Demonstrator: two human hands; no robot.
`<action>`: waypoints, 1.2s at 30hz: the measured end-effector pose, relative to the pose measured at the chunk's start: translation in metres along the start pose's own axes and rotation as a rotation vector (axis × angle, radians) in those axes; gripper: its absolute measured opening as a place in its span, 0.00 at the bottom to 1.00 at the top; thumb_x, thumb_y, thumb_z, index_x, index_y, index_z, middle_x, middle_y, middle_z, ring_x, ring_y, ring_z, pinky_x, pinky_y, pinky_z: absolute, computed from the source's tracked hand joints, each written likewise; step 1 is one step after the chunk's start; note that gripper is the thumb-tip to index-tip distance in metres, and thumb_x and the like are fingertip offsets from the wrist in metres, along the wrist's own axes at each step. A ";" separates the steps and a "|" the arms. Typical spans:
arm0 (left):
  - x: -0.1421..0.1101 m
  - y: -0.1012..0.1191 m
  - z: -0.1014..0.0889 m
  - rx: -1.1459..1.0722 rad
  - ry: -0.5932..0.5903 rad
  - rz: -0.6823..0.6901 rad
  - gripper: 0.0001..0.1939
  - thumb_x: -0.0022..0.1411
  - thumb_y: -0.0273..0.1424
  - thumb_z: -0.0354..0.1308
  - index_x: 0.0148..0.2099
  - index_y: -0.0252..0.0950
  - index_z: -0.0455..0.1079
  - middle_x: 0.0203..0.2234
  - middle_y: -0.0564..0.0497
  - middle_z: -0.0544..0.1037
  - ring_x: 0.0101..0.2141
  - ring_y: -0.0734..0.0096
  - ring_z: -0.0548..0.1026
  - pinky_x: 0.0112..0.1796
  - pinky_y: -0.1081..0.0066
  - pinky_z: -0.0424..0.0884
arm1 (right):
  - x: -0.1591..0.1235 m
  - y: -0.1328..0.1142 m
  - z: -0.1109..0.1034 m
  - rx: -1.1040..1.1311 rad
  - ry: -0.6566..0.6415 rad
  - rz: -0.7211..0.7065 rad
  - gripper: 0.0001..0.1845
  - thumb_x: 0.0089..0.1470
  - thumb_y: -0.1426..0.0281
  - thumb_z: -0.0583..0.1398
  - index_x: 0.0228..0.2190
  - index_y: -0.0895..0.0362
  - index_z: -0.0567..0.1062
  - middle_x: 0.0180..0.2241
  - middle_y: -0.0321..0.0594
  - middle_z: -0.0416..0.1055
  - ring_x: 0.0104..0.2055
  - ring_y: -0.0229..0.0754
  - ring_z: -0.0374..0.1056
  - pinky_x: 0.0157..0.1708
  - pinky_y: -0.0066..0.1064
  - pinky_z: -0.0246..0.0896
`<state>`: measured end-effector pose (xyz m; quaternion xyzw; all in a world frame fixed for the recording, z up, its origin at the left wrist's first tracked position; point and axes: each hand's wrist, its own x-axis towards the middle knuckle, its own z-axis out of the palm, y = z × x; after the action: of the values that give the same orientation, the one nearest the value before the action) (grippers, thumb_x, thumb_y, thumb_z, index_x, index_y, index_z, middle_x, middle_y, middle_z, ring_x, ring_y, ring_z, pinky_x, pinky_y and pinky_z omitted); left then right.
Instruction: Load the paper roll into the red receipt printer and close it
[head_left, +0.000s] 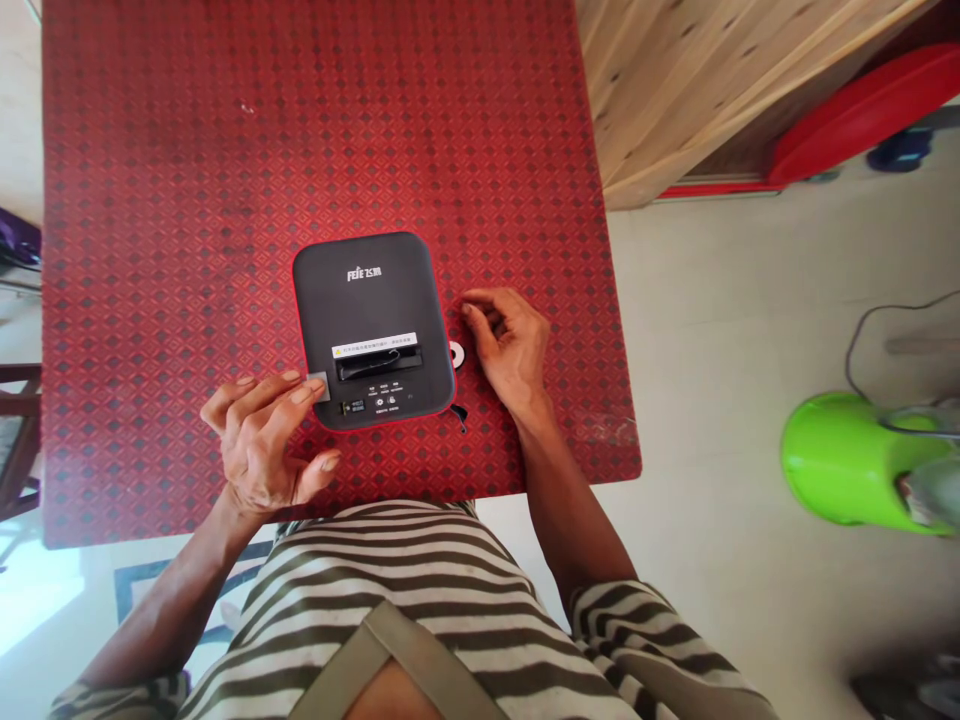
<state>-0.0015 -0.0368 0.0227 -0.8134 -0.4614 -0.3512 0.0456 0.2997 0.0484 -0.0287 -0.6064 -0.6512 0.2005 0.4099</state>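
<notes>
A flat black device (367, 310) with rounded corners and a red rim lies on the table, a white logo near its far end. A white warning label (374, 346) runs above a narrow slot (379, 363), in which something black shows. My left hand (266, 435) is open at the device's near left corner, fingers stretched out and fingertips on a small grey square piece (319, 386). Beyond the right edge, my right hand (514, 340) rests on the table with fingers curled, apart from the device; nothing shows in it. Between them sits a small white ring-shaped thing (457, 354), partly hidden.
A red patterned cloth (187, 200) covers the table. A small black strap-like piece (460, 414) sticks out at the device's near right corner. On the floor to the right stand a green bucket (840, 460) and a grey cable (855, 340). Wooden panelling (660, 80) borders the table's far right.
</notes>
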 end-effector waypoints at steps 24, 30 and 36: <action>-0.009 -0.005 0.019 -0.180 0.115 -0.083 0.22 0.66 0.49 0.61 0.57 0.44 0.72 0.41 0.46 0.84 0.41 0.57 0.81 0.46 0.54 0.72 | 0.022 -0.099 -0.033 -0.159 -0.188 -0.408 0.08 0.72 0.70 0.61 0.44 0.52 0.83 0.42 0.40 0.83 0.44 0.42 0.79 0.45 0.36 0.74; -0.010 -0.004 0.021 -0.164 0.113 -0.059 0.23 0.67 0.44 0.61 0.61 0.43 0.69 0.45 0.45 0.84 0.45 0.56 0.82 0.49 0.55 0.71 | 0.057 -0.141 0.011 -0.574 -0.627 -0.512 0.11 0.69 0.77 0.60 0.42 0.58 0.83 0.39 0.47 0.83 0.35 0.47 0.79 0.32 0.38 0.68; -0.008 0.000 0.021 -0.136 0.151 -0.024 0.25 0.69 0.42 0.60 0.65 0.42 0.65 0.45 0.45 0.84 0.46 0.56 0.82 0.51 0.54 0.71 | 0.064 -0.138 0.024 -0.593 -0.624 -0.584 0.09 0.64 0.80 0.63 0.37 0.57 0.83 0.34 0.45 0.82 0.33 0.47 0.79 0.32 0.36 0.67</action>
<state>0.0066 -0.0339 0.0021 -0.7802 -0.4415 -0.4426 0.0206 0.1993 0.0892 0.0810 -0.4007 -0.9134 0.0560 0.0456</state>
